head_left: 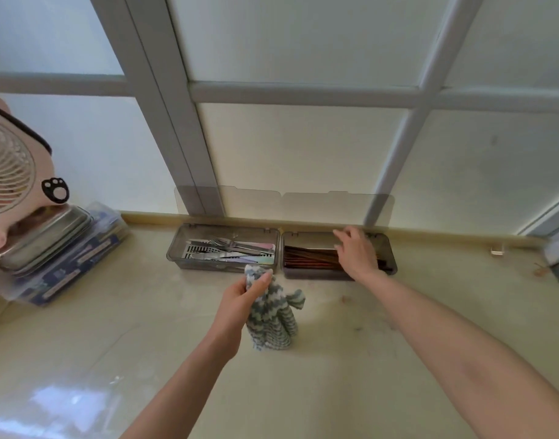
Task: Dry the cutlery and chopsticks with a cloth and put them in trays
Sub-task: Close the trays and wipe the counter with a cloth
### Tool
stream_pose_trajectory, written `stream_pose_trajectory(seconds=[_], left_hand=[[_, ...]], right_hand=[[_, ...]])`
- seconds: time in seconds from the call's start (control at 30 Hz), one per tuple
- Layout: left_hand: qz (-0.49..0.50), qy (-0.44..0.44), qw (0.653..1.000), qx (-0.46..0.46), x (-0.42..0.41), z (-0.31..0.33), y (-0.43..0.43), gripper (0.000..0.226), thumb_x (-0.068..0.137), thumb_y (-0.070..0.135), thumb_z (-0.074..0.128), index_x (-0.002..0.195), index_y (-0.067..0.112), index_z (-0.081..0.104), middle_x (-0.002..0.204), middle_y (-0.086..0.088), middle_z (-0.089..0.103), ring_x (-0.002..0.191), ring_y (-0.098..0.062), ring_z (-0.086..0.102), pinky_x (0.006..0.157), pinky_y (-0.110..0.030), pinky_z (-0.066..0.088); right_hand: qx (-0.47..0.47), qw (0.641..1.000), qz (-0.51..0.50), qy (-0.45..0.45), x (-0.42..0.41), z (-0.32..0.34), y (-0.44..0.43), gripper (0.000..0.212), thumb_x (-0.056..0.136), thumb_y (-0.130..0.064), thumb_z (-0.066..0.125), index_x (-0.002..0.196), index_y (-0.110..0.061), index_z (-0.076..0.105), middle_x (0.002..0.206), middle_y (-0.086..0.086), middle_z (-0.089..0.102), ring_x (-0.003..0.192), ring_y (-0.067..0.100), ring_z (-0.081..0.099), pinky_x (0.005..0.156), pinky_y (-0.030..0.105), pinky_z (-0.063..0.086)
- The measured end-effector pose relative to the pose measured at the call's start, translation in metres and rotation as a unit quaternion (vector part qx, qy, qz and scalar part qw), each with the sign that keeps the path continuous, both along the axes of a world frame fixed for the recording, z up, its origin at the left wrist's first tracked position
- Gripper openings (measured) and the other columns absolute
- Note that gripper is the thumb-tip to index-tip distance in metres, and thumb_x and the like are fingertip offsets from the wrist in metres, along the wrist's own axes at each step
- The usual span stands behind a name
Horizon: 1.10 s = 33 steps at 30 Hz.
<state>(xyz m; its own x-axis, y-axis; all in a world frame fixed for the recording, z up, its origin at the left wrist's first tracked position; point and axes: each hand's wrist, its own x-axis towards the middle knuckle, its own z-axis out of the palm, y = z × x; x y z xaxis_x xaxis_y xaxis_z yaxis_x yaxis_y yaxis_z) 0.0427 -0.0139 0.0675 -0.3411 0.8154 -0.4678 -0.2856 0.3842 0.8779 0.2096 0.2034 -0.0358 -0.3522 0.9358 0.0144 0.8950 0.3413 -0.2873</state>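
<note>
A frosted window (303, 147) with a pale grey frame rises behind the cutlery tray (173, 250), and the cream desk (145, 343) spreads out in front of it and to both sides. Far to the left of the cutlery tray stands a pink fan (8, 172). Below the fan, and nearer the tray, a clear box (81, 258) with blue print carries a flat metal tin (46, 232). The cutlery tray, smoky and see-through, sits against the back edge of the desk. Its twin, the chopstick tray (303, 274), is just beside it on the right. Both lids (249, 201) stand upright behind the trays, against the window. Directly in front of the cutlery tray's right end hangs a grey-and-white zigzag cloth (271, 321), bunched, its lower end at the desk. The left hand (240, 296) holds it, the grip closed on its top between thumb and fingers. To the right of the cutlery tray, the right hand (357, 251) lies over the chopstick tray, its grip wide, fingers spread and holding nothing. Forks and other steel cutlery (227, 250) lie lengthwise inside the cutlery tray. The dark reddish chopsticks (306, 256) lie lengthwise in the neighbouring tray, partly under the right hand.
</note>
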Motion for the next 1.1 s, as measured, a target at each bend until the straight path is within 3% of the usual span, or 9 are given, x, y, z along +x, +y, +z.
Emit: stream_pose_trajectory(seconds=[0.1,0.27,0.43,0.53,0.63,0.73,0.83,1.0,1.1], left_hand=[[-0.011,0.007,1.000,0.012,-0.002,0.005,0.001,0.040,0.070,0.038,0.067,0.098,0.010,0.065,0.088,-0.006,0.073,0.084,-0.020,0.069,0.076,-0.031,0.052],[0.012,0.005,1.000,0.027,-0.005,0.010,0.008,0.028,0.082,0.028,0.064,0.104,0.012,0.061,0.097,-0.007,0.070,0.093,-0.022,0.064,0.083,-0.035,0.049],[0.045,0.003,0.998,0.032,-0.012,0.007,0.010,0.024,0.086,0.028,0.062,0.101,0.009,0.062,0.097,-0.008,0.071,0.094,-0.024,0.065,0.087,-0.039,0.049],[0.068,-0.010,0.997,0.035,-0.020,0.006,0.008,0.022,0.085,0.027,0.063,0.099,0.010,0.063,0.096,-0.009,0.071,0.093,-0.025,0.065,0.085,-0.040,0.051],[0.081,-0.004,0.995,0.054,-0.032,0.009,0.007,0.032,0.079,0.031,0.066,0.101,0.008,0.063,0.096,-0.009,0.071,0.093,-0.026,0.066,0.083,-0.040,0.053],[0.083,0.020,0.994,0.065,-0.051,0.015,0.004,0.043,0.069,0.037,0.068,0.101,0.008,0.063,0.094,-0.007,0.072,0.089,-0.022,0.067,0.082,-0.036,0.052],[0.096,0.041,0.992,0.067,-0.070,0.019,-0.002,0.041,0.066,0.037,0.069,0.096,0.010,0.063,0.091,-0.006,0.072,0.086,-0.021,0.067,0.081,-0.035,0.051],[0.118,0.057,0.989,0.063,-0.096,0.019,-0.007,0.028,0.076,0.030,0.069,0.097,0.013,0.061,0.098,-0.008,0.069,0.092,-0.022,0.065,0.083,-0.034,0.049],[0.119,0.078,0.988,0.068,-0.106,0.024,-0.002,0.014,0.085,0.026,0.063,0.098,0.020,0.060,0.101,-0.005,0.068,0.096,-0.021,0.063,0.085,-0.033,0.047]], right_hand=[[0.131,0.991,0.004,0.027,-0.021,0.032,0.020,0.047,0.093,-0.014,0.050,0.139,-0.019,0.043,0.147,0.009,0.034,0.133,0.028,0.033,0.107,0.040,0.033],[0.029,0.999,-0.015,-0.032,-0.034,0.054,0.054,0.054,0.096,-0.039,0.045,0.145,-0.020,0.030,0.149,0.009,0.030,0.135,0.030,0.027,0.110,0.045,0.026],[0.179,0.982,-0.061,-0.001,-0.039,0.068,0.040,0.050,0.099,-0.048,0.029,0.113,-0.013,0.062,0.102,0.011,0.069,0.102,0.030,0.056,0.086,0.039,0.034],[0.135,0.989,0.015,0.065,-0.052,0.077,0.024,0.044,0.102,-0.037,0.031,0.100,-0.008,0.064,0.081,0.011,0.068,0.077,0.028,0.062,0.066,0.031,0.037],[0.032,0.990,0.092,0.103,-0.086,0.072,0.021,0.029,0.099,-0.031,0.043,0.115,-0.013,0.060,0.111,0.008,0.063,0.099,0.020,0.058,0.076,0.028,0.042],[-0.061,0.987,0.109,0.103,-0.128,0.059,0.022,0.049,0.094,-0.037,0.052,0.138,-0.017,0.042,0.143,0.005,0.042,0.131,0.025,0.037,0.106,0.039,0.032],[-0.102,0.985,0.094,0.098,-0.155,0.049,0.026,0.059,0.093,-0.046,0.048,0.144,-0.018,0.034,0.149,0.005,0.032,0.136,0.028,0.028,0.110,0.041,0.027],[0.059,0.988,0.014,0.145,-0.165,0.060,0.009,0.045,0.098,-0.050,0.035,0.118,-0.018,0.060,0.096,0.005,0.070,0.095,0.024,0.062,0.094,0.037,0.038],[-0.048,0.980,0.078,0.175,-0.170,0.075,-0.005,0.034,0.096,-0.042,0.045,0.105,-0.018,0.067,0.084,0.005,0.071,0.086,0.023,0.066,0.087,0.034,0.047]])
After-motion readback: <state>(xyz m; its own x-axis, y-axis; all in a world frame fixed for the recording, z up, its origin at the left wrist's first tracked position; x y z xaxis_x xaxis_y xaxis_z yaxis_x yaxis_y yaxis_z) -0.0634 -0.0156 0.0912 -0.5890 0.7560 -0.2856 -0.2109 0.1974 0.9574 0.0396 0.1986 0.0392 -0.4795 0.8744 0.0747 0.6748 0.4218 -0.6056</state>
